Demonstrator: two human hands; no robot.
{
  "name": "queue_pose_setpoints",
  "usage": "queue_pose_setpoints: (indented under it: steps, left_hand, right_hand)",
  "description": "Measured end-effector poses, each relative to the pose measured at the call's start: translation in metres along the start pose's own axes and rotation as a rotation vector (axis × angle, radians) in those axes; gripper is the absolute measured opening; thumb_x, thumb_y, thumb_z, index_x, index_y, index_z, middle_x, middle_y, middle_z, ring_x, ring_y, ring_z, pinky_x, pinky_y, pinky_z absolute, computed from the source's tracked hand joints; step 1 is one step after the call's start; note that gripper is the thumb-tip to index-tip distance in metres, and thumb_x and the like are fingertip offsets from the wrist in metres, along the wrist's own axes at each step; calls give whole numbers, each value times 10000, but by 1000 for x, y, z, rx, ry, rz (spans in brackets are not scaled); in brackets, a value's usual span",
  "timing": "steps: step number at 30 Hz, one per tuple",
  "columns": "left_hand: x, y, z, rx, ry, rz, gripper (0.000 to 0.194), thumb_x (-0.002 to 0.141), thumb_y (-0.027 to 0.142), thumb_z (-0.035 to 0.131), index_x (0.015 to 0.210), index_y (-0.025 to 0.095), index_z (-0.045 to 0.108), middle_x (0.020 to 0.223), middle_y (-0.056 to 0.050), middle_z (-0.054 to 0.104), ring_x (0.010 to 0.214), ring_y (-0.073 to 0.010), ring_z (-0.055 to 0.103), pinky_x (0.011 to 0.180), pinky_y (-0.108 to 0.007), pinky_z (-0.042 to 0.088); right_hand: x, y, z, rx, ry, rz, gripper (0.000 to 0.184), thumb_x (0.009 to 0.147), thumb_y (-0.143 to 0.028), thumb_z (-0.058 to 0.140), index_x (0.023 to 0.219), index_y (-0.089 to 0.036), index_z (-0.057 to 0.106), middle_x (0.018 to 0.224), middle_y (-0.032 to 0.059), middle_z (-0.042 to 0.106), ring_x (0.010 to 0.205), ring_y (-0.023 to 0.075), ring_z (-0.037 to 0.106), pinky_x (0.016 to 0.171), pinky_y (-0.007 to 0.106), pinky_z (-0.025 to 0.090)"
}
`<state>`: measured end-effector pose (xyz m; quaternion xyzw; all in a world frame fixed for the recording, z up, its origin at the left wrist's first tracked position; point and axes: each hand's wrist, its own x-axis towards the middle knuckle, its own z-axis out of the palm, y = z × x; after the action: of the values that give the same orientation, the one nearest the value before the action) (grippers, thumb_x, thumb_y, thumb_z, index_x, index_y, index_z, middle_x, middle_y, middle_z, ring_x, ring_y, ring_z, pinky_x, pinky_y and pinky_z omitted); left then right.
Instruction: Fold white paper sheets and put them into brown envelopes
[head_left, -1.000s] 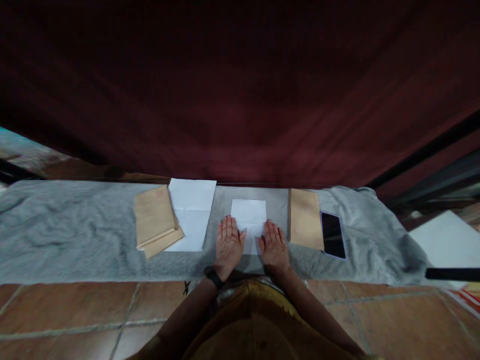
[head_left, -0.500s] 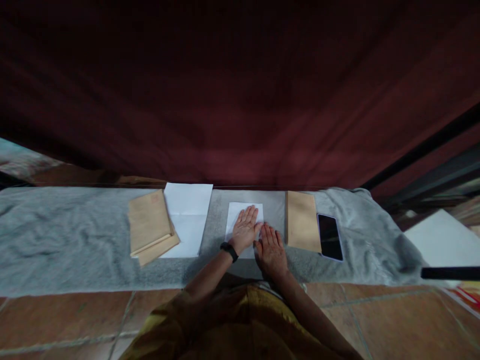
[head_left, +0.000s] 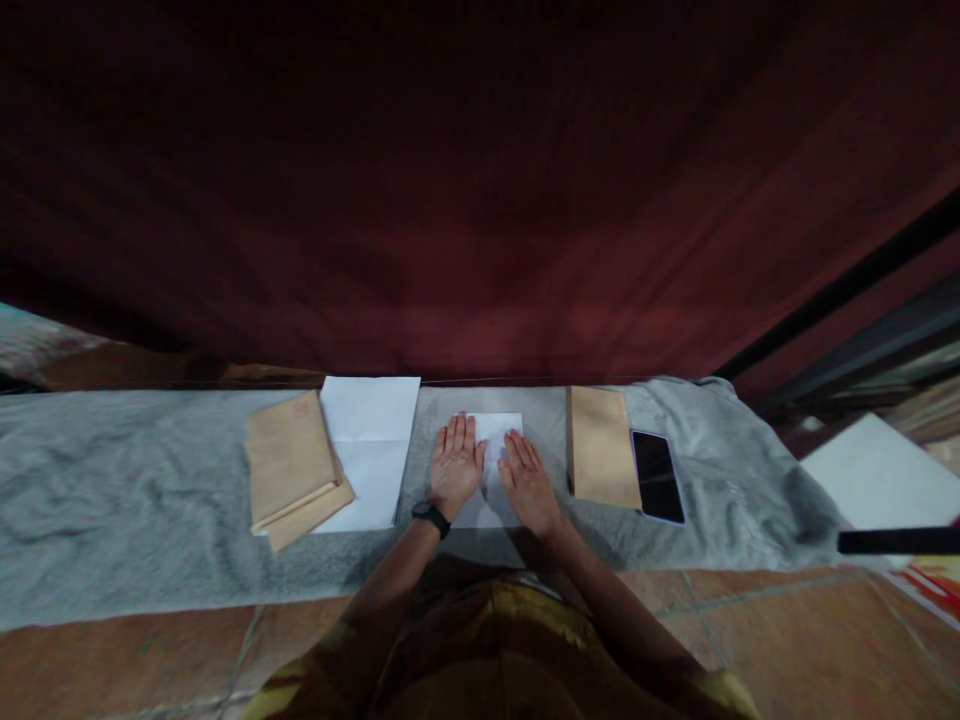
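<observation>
A white sheet of paper (head_left: 492,470), seemingly folded, lies on the grey cloth in front of me. My left hand (head_left: 455,468) rests flat on its left side, fingers stretched out, with a dark band on the wrist. Over the sheet's right edge lies my right hand (head_left: 528,484), also flat, its fingers pointing up and left. Bare paper shows between the two hands. To the left are larger white sheets (head_left: 371,440) with a crease across them, partly covered by brown envelopes (head_left: 292,450). Right of my hands is a stack of brown envelopes (head_left: 600,445).
A phone (head_left: 658,476) with a dark screen touches the right-hand envelopes. Grey cloth (head_left: 135,490) covers the long narrow surface. A dark red drape (head_left: 480,250) hangs behind it. At far right are a white panel (head_left: 885,475) and a black bar (head_left: 896,541).
My left hand has slid left across the paper, away from my right hand. My right hand has shifted slightly up and left onto the sheet's edge. The view has moved a little.
</observation>
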<state>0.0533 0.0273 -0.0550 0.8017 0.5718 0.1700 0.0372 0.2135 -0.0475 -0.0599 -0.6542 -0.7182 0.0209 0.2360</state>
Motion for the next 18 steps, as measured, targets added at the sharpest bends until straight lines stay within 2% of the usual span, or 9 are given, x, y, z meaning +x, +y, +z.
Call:
queue_pose_setpoints:
  steps: [4, 7, 12, 18]
  left_hand:
    - [1, 0, 1, 3, -3, 8, 594, 1048, 351, 297, 1567, 75, 389, 1642, -174, 343, 1556, -296, 267, 1257, -523, 247]
    - [1, -1, 2, 9, -5, 7, 588, 1049, 344, 300, 1575, 94, 379, 1639, -167, 357, 1554, -286, 275, 1255, -520, 250]
    - [1, -3, 0, 13, -26, 15, 652, 1052, 465, 325, 1572, 76, 375, 1643, -190, 338, 1554, -305, 273, 1253, -518, 250]
    - [-4, -8, -3, 18, -25, 73, 714, 1017, 569, 406, 1587, 140, 367, 1647, -168, 344, 1554, -308, 275, 1256, -526, 237]
  right_hand:
    - [32, -6, 13, 3, -34, -59, 504, 1060, -266, 371, 1537, -129, 459, 1559, 161, 495, 1461, 263, 450, 1207, 498, 356]
    - [42, -4, 19, -42, -29, -63, 495, 1061, -275, 395, 1531, -140, 467, 1571, 156, 479, 1474, 273, 430, 1206, 526, 334]
    - [44, 5, 18, -81, 6, -10, 520, 1064, -299, 397, 1544, -101, 437, 1588, 190, 441, 1471, 310, 420, 1196, 547, 315]
    - [38, 17, 18, -114, 50, 37, 550, 1068, -333, 364, 1552, -75, 415, 1575, 201, 460, 1447, 332, 433, 1183, 552, 301]
